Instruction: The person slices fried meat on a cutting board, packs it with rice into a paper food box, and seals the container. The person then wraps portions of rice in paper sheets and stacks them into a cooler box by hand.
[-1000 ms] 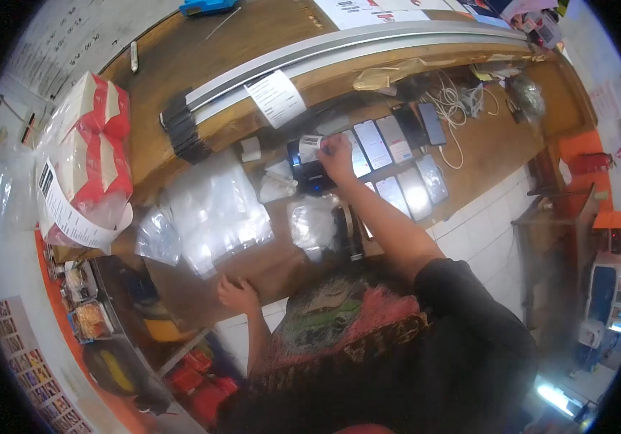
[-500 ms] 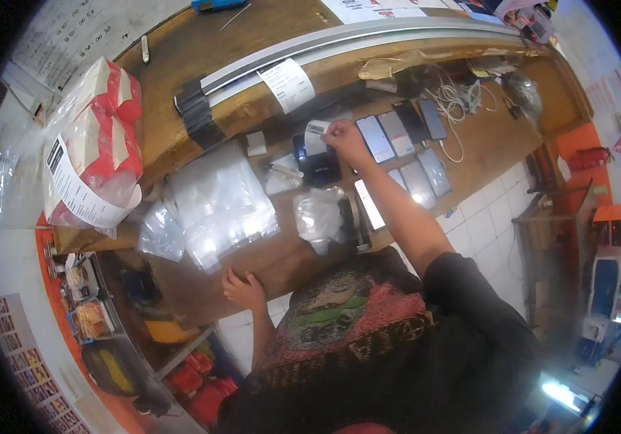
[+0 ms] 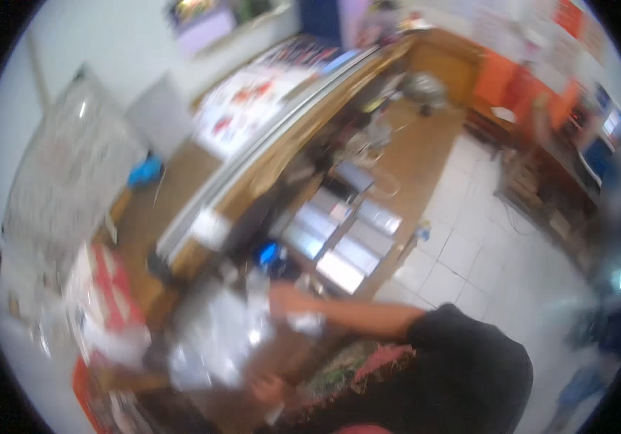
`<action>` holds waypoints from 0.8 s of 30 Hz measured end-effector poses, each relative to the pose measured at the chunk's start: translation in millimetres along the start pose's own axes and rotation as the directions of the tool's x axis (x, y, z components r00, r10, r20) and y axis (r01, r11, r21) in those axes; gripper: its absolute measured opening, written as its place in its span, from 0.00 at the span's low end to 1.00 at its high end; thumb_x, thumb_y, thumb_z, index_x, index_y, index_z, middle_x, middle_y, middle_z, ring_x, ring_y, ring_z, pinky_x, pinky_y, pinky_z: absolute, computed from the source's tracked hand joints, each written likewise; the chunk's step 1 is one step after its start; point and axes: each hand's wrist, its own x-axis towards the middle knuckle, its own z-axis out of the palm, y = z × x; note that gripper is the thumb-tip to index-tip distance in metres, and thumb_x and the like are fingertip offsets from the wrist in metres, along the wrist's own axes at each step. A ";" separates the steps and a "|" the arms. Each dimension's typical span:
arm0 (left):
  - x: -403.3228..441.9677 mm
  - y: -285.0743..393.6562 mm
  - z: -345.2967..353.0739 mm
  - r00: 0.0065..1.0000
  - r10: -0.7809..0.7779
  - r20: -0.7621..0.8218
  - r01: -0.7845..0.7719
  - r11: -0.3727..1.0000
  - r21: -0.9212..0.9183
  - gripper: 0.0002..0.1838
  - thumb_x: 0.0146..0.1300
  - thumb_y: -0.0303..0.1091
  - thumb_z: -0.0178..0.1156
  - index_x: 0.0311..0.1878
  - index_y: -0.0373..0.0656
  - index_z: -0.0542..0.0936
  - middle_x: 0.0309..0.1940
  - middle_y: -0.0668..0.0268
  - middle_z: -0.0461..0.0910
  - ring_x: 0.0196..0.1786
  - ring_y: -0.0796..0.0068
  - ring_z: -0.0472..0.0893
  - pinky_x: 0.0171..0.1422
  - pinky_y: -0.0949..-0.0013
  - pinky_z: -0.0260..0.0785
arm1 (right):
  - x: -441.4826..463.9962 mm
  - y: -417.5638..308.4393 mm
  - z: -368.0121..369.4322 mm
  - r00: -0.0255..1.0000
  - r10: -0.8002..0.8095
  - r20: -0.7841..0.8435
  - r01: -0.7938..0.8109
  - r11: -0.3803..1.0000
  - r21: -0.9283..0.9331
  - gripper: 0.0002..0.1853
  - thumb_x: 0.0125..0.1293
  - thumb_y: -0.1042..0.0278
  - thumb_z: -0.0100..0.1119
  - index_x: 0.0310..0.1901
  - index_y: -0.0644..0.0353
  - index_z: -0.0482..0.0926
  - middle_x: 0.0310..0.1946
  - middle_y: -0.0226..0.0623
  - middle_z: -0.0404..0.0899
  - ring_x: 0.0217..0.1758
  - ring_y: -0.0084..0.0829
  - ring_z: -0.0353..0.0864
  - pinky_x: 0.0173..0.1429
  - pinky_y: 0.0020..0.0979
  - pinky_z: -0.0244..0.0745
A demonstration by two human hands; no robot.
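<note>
Motion smears the whole view. My right hand [image 3: 285, 299] is over the table's near part, its fingers closed at the edge of a small white printed slip [image 3: 258, 286]. Just beyond it is a small dark printer [image 3: 270, 259] with a glowing blue patch. My left hand [image 3: 268, 390] is low by the table's near edge, too blurred to show its fingers. Beside both hands lies a pile of clear plastic bags [image 3: 209, 340]. Several phones [image 3: 341, 270] are set out in rows to the right of my right hand.
A red-and-white wrapped package [image 3: 108, 300] stands at the left. A metal rail [image 3: 252, 141] runs along the raised ledge behind the table. Cables [image 3: 364, 148] and a bundled clear bag [image 3: 424, 88] sit farther along. White floor tiles [image 3: 462, 253] show at the right.
The view has swung toward the right. My right hand has come away from the printer with the slip, toward the plastic bags and my left hand.
</note>
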 end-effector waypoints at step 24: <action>-315.9 432.3 -179.5 -0.449 0.692 -0.565 -0.031 -0.644 -0.765 0.25 0.62 0.49 0.63 0.55 0.40 0.81 0.50 0.47 0.82 0.50 0.49 0.82 0.56 0.51 0.74 | -616.2 -431.5 -38.1 -0.993 -0.066 -0.094 -0.097 0.916 0.388 0.12 0.64 0.77 0.60 0.50 0.61 0.76 0.41 0.34 0.82 0.45 0.24 0.79 0.47 0.26 0.73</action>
